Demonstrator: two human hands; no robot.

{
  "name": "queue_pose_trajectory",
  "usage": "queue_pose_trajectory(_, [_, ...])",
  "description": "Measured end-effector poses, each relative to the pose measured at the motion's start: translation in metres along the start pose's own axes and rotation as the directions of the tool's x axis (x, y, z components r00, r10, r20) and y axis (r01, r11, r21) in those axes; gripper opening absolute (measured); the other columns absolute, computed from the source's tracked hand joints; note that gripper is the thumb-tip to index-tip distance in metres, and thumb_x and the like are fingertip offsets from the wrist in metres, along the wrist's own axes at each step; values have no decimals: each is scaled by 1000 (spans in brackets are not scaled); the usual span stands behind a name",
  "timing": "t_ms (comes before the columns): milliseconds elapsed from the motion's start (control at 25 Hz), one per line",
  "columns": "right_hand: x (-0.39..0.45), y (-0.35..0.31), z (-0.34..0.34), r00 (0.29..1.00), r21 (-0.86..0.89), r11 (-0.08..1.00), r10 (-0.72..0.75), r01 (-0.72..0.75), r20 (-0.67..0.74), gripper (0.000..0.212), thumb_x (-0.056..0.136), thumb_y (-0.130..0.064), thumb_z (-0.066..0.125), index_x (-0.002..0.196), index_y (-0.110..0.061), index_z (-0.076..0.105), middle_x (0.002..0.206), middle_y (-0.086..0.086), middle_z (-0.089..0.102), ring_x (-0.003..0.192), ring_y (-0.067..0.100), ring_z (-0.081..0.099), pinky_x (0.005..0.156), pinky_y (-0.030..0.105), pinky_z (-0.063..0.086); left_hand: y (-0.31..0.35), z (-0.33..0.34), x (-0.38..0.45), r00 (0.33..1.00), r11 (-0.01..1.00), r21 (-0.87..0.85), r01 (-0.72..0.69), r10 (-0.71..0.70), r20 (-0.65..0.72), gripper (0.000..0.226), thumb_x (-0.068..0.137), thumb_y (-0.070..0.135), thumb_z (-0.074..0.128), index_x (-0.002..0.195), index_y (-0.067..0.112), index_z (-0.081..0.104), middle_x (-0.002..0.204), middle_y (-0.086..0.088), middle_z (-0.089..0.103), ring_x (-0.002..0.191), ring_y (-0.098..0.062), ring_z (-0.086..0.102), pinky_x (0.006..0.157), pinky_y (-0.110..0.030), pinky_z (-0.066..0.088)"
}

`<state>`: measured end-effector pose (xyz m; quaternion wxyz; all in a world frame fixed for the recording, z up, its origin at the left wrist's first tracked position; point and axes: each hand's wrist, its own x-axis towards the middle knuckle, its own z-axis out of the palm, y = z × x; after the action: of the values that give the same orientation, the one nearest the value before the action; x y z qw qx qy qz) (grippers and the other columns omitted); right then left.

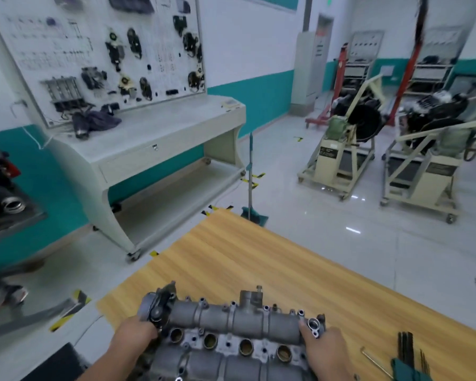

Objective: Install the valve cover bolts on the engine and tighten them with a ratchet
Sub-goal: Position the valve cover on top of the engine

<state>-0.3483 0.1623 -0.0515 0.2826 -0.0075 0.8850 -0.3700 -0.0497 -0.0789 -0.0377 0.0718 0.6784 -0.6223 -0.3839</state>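
Head view: one grey valve cover [231, 336] on wooden table [259, 259], at near edge, long axis left to right across view. Four round brass-lined holes [228, 346] in row along its top face. Two hands: left hand [134, 335] grips left end, right hand [324, 346] grips right end, fingers curled around casting. Set of hex keys [408, 356] lies near right, one loose key [375, 362] beside it.

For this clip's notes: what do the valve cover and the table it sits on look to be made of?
Valve cover: looks like cast aluminium, given its dull grey, slightly rough surface with moulded ribs and bosses; the exact alloy can't be told. Table: a wood-grain top, light yellow-brown with straight streaks and a smooth low sheen, so likely laminate rather than solid wood.
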Motion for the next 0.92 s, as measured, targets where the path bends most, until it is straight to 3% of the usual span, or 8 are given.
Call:
queue_pose_trajectory(120, [-25,-18,4,991,-95,987,-130,129,-10,57,88,-57,66,84,-2,53,85,18,61,73,31,59,53,32,36,-4,-41,-23,999,1000,-9,0,0,-34,25,77,-2,64,68,11,45,71,-9,48,65,-24,43,61,-39,36])
queue_pose_trajectory(200, [-44,-34,17,976,-146,966,-216,212,-14,57,88,-59,64,82,-4,52,79,15,61,67,29,58,49,30,33,-14,-77,-41,996,1000,22,-18,20,-82,14,75,2,64,73,6,52,77,-16,56,69,-28,51,56,-34,31])
queue_pose_trajectory(360, [-105,-61,64,935,-145,924,-348,355,66,61,84,-63,66,85,-3,55,76,15,60,64,30,57,49,31,32,-68,-160,-92,978,999,41,11,-2,-210,23,76,5,67,98,-2,66,99,-25,68,89,-35,64,67,-39,48])
queue_pose_trajectory(480, [-168,-81,107,890,-101,891,-423,443,171,59,83,-63,68,84,-5,53,75,12,56,62,29,52,48,31,29,-133,-222,-132,940,986,-151,75,-120,-318,17,70,3,71,85,-6,69,95,-26,69,87,-36,66,64,-38,49])
queue_pose_trajectory(600, [-237,-94,154,816,-26,852,-492,523,303,59,82,-62,69,86,-5,53,78,13,55,69,31,54,56,35,38,-206,-280,-178,875,948,-300,107,-233,-423,12,66,3,71,76,-1,64,89,-25,68,82,-35,66,65,-38,52])
queue_pose_trajectory(760, [-340,-95,215,696,27,782,-569,622,438,60,79,-59,73,97,-2,62,97,20,67,91,40,64,76,42,51,-301,-347,-246,786,920,-359,158,-337,-518,17,67,5,70,84,1,67,91,-23,67,85,-35,66,78,-47,58])
queue_pose_trajectory(920, [-419,-85,267,587,72,732,-597,677,546,55,80,-55,75,99,-4,60,107,20,67,96,38,63,79,40,51,-371,-378,-302,716,862,-463,205,-454,-530,19,59,6,69,76,-3,65,81,-25,67,74,-34,65,65,-35,50])
